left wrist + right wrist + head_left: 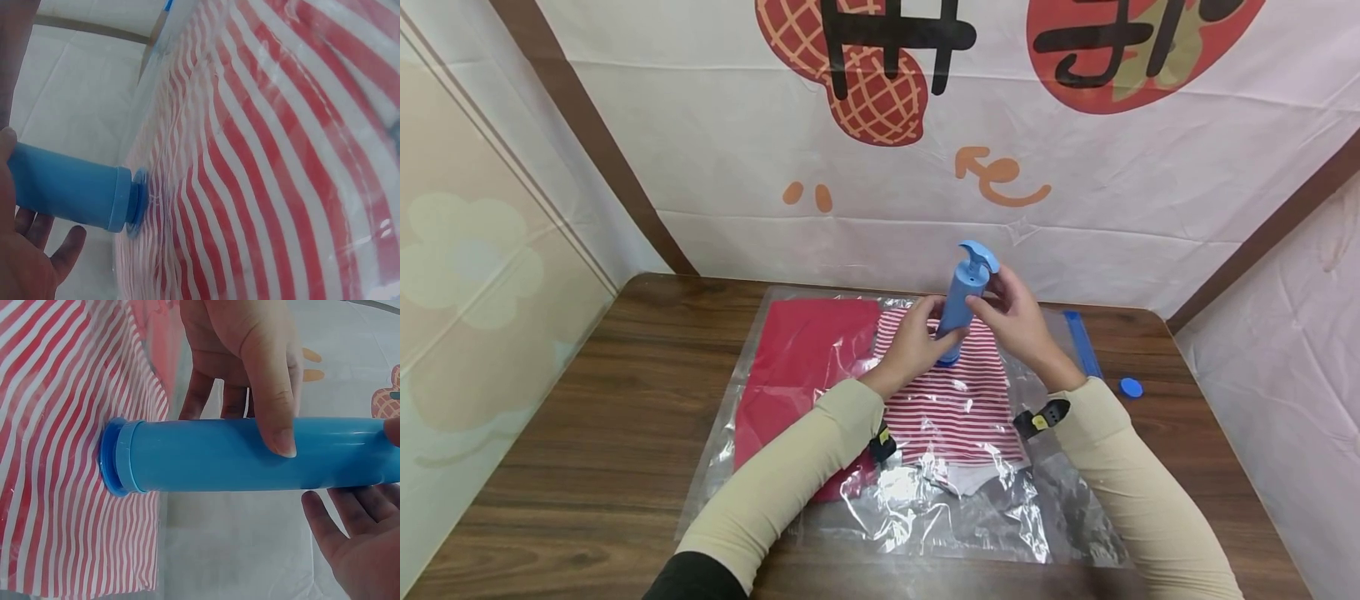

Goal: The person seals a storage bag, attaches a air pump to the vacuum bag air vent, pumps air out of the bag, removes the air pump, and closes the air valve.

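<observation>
A blue hand pump with a T-shaped handle stands slightly tilted on a clear plastic storage bag. Its lower end sits on a round blue valve in the bag's surface. My left hand grips the lower part of the pump body, thumb across the front. My right hand holds the body higher up, just below the handle. Inside the bag lie a red cloth on the left and a red-and-white striped garment under the pump.
A small round blue cap lies on the wooden table right of the bag. Along the bag's right edge runs a blue strip. A printed cloth hangs behind the table.
</observation>
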`<state>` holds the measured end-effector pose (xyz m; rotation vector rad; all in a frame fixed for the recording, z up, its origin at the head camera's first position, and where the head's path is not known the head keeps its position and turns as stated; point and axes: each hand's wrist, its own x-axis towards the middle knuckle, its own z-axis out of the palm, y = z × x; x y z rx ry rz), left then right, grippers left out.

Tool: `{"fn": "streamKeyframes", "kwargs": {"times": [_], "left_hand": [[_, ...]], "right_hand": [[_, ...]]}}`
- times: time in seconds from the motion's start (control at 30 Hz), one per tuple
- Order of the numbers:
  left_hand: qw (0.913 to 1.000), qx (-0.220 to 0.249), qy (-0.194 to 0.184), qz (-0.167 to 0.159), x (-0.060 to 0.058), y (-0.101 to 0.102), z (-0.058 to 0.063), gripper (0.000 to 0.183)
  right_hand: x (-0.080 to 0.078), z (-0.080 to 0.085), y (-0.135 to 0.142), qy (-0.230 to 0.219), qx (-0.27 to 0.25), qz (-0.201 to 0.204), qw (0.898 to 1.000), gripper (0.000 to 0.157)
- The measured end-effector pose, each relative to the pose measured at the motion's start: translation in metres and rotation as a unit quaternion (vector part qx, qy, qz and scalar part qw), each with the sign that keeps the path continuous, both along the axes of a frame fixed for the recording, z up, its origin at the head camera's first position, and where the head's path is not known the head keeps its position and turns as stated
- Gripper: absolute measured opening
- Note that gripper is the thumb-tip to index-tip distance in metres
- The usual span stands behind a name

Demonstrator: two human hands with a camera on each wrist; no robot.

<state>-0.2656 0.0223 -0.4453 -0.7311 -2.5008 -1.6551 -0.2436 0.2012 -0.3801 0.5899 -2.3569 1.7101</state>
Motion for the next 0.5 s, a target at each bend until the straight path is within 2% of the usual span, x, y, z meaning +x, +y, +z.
{"fn": "streamKeyframes", "kwargs": {"times": [0.2, 0.33, 0.5], "left_hand": [[1.0, -0.001, -0.01, -0.002, 0.0006, 0.0, -0.0013, 0.058], [0.9998, 0.017, -0.014, 0.004, 0.001, 0.0013, -0.002, 0.063], [0.9993, 0.033, -0.01, 0.017, 0.0029, 0.0016, -0.0036, 0.056]], "right_hand": [[-0.0008, -0.0016, -0.0001, 0.005, 0.01, -0.004, 1.0, 0.057], [-0.0018, -0.0028, -0.0005, 0.007, 0.015, -0.01, 1.0, 0.055], [-0.0035, -0.0041, -0.0022, 0.009, 0.025, -0.022, 0.999, 0.055]]}}
